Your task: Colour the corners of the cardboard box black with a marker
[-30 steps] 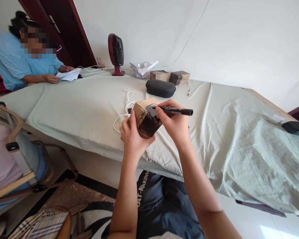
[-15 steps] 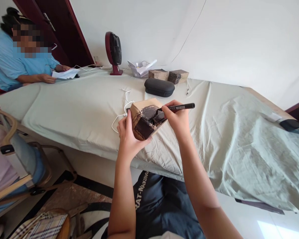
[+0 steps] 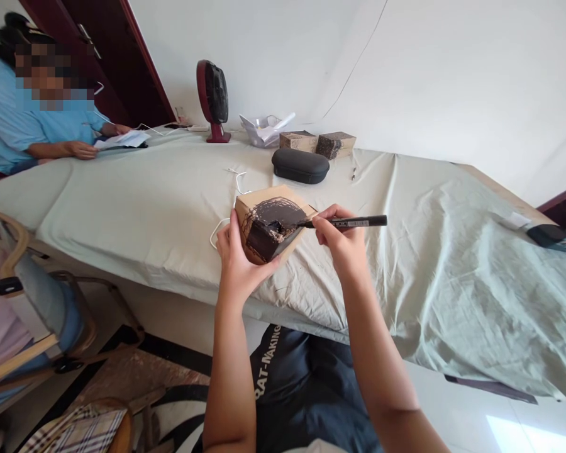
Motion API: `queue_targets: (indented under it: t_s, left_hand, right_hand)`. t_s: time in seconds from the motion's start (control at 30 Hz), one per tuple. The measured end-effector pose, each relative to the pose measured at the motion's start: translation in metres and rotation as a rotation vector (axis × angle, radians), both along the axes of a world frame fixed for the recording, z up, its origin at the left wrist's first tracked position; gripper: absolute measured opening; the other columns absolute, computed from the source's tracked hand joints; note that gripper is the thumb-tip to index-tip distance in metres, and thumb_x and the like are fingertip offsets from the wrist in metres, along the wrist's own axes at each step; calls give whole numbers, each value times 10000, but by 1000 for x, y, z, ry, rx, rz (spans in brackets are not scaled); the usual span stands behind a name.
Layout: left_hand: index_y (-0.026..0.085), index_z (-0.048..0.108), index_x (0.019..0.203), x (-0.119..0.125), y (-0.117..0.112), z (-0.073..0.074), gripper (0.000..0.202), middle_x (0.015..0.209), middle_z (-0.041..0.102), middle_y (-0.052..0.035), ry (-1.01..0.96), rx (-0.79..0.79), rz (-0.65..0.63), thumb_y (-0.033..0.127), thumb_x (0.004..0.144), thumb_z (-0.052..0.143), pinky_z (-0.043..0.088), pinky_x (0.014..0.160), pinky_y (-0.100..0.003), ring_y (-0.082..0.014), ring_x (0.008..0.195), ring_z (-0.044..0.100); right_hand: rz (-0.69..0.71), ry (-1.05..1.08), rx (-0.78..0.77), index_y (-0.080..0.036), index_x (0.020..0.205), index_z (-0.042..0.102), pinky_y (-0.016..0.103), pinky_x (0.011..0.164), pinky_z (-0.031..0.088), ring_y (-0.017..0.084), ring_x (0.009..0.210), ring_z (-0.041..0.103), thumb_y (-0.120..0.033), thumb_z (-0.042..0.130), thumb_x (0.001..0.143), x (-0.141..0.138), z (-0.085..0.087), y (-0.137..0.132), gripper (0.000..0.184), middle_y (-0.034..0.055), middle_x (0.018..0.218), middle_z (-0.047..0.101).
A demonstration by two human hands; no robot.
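Note:
My left hand [image 3: 236,261] grips a small cardboard box [image 3: 270,220] from below and holds it tilted above the near edge of the cloth-covered table [image 3: 136,201]. Much of the box's top and front is inked black. My right hand [image 3: 340,242] pinches a black marker pen [image 3: 353,221], lying almost level, with its tip on the box's top right part.
A black zip case [image 3: 300,165], two more inked boxes [image 3: 319,142], a small red fan [image 3: 213,97] and a white cable [image 3: 226,214] lie further back. A person in blue [image 3: 23,126] sits at the far left with papers. A chair [image 3: 23,302] stands at my left.
The box has sunk slightly and tilted more towards me. The pen has swung to the right and lies flatter, its tip now at the box's right side; more of the top is black.

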State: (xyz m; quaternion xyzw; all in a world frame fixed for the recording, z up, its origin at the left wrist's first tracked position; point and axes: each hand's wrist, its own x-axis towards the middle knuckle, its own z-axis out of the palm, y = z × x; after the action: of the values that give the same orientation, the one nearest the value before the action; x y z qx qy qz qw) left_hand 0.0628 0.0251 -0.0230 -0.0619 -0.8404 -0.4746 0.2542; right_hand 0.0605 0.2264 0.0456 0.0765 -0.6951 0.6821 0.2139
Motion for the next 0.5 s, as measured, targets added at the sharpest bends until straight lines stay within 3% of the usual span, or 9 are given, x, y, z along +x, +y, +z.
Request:
queue_targets:
  t_s: [0.1, 0.3, 0.4, 0.5]
  left_hand:
    - [291, 136, 1725, -9, -3, -12, 1329, 1589, 359, -194, 3, 37, 40, 412, 671, 937, 317, 1300, -614, -413, 1606, 288]
    - [285, 29, 1733, -31, -10, -43, 1348, 1595, 303, -228, -1, 167, 62, 380, 718, 911, 411, 1252, -554, -377, 1611, 308]
    - [292, -18, 1728, -41, -12, -56, 1375, 1628, 249, -238, 20, 207, 51, 382, 713, 905, 466, 1213, -502, -365, 1608, 322]
    - [271, -46, 1723, -52, -11, -71, 1380, 1635, 239, -241, 56, 212, 51, 376, 710, 885, 462, 1216, -495, -372, 1618, 301]
  right_hand:
    - [68, 43, -34, -232, 768, 638, 243, 483, 358, 98, 482, 446, -372, 737, 867, 2, -14, -1, 198, -57, 556, 543]
    - [-109, 52, -45, -239, 1009, 663, 243, 508, 383, 88, 521, 460, -418, 709, 911, -36, -64, 27, 209, -40, 742, 643]
    - [-59, -55, -11, -243, 1209, 639, 270, 553, 452, 95, 566, 563, -377, 660, 861, -60, -91, 49, 373, 48, 1084, 760]
    - [88, -197, -47, -232, 1414, 560, 295, 638, 532, 155, 780, 727, -400, 510, 898, -81, -112, 65, 544, 155, 1437, 670]
